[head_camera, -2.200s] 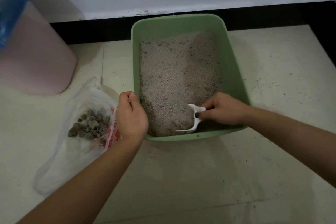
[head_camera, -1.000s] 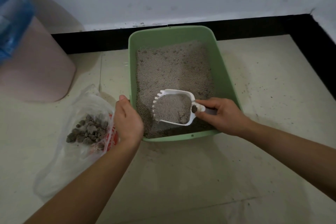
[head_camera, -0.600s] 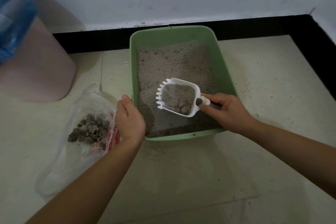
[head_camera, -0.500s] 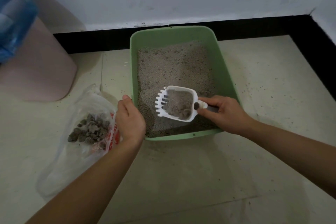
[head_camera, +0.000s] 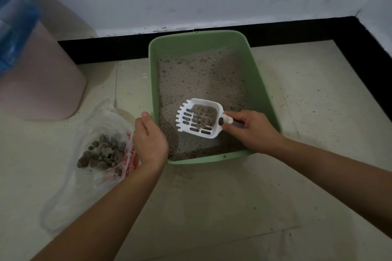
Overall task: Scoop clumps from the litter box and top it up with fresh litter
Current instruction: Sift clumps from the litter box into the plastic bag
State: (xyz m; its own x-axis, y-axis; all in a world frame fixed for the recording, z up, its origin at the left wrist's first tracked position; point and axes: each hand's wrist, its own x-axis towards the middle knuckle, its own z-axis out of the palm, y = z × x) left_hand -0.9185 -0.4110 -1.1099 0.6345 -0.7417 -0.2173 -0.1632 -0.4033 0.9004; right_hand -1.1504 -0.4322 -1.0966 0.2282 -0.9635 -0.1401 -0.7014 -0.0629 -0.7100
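**Loaded scoop over box, sifting step**

The right hand (head_camera: 252,131) has its grip clenched round the handle of the white scoop (head_camera: 212,134), which hangs over the near half of the green litter box (head_camera: 212,160), just above the litter (head_camera: 201,78). Grey clumps (head_camera: 204,113) sit toward the handle end of the scoop; the slots at the toothed end are bare. The left hand (head_camera: 149,140) is at the box's near-left corner, between the box and the plastic bag (head_camera: 101,121). Its fingers are hidden, so I cannot tell whether that grip is holding anything.

Handling, as a judgement:
- Scoop: light, stiff plastic. Take it by the handle and keep it level, or the load slides off the toothed lip.
- Clumps: likely crumbly, so shake gently or they break and drop through the slots.
- Box: rigid, probably heavy with litter. Steady it by the rim, don't lift it.
- Bag: thin, limp film lying slack on the floor (head_camera: 212,207). The mouth likely needs holding open for the tip-in.

Counts:
- Scoops: one.
- Litter boxes: one.
- Plastic bags: one, holding one pile of clumps (head_camera: 101,153), too many and too bunched to count.
- Clumps in the scoop: a few, exact number unclear.
- Pink bins: one pink bin (head_camera: 42,82) at the far left, with a blue liner (head_camera: 14,17).
- Hands: two.
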